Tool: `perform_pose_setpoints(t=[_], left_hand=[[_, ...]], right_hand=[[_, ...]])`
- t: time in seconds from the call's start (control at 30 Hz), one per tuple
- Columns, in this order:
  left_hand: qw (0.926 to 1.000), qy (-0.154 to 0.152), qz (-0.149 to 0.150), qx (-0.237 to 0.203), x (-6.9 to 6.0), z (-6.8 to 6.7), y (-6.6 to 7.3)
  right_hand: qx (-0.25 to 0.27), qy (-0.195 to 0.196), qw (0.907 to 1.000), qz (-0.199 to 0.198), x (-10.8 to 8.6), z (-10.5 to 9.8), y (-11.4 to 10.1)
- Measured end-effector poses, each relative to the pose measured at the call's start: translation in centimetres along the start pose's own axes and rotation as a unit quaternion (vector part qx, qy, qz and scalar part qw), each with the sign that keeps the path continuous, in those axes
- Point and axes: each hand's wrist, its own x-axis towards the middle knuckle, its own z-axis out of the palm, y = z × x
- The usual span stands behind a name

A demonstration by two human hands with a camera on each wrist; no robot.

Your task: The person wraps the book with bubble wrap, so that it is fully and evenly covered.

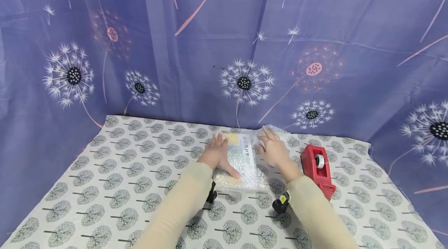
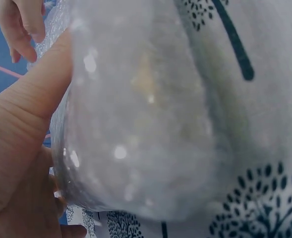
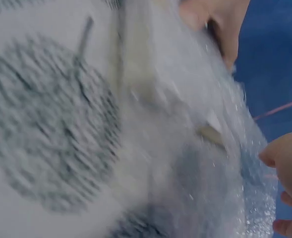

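A book with a pale, yellow and blue cover and dark vertical lettering lies on the table under clear bubble wrap. My left hand rests on the wrapped book's left side, fingers spread and thumb stretched across the cover. Close up in the left wrist view, the thumb lies against the cloudy bubble wrap. My right hand is at the loose wrap beyond the book's right side, index finger extended. In the right wrist view its fingers are apart beside the wrap's edge, with nothing visibly pinched.
To the right of my right hand stands a red tape dispenser with a roll of tape. A white cloth with tree prints covers the table. Behind it hangs a purple-blue dandelion curtain.
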Motion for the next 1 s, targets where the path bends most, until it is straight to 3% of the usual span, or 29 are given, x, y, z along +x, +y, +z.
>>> perform_pose_setpoints(t=[0.13, 0.33, 0.6, 0.8, 1.0], left_hand=[[1.0, 0.0, -0.001, -0.003, 0.1, 0.2, -0.1], [1.0, 0.004, -0.001, 0.0, 0.2, 0.4, -0.2], [1.0, 0.004, 0.001, -0.006, 0.2, 0.4, -0.2], [1.0, 0.005, 0.002, 0.001, 0.4, 0.4, -0.2], [1.0, 0.005, 0.003, -0.003, 0.1, 0.4, -0.1]], right_hand=[[-0.058, -0.052, 0.997, 0.01, 1.1, -0.2, 1.1], [-0.101, -0.104, 0.9893, 0.015, 2.4, -0.1, 1.9], [-0.158, -0.098, 0.9825, 0.01, 2.9, 0.3, 2.2], [-0.137, -0.089, 0.9864, 0.015, 2.9, 0.9, 3.0], [-0.097, -0.107, 0.9894, 0.014, 3.2, 1.0, 3.4]])
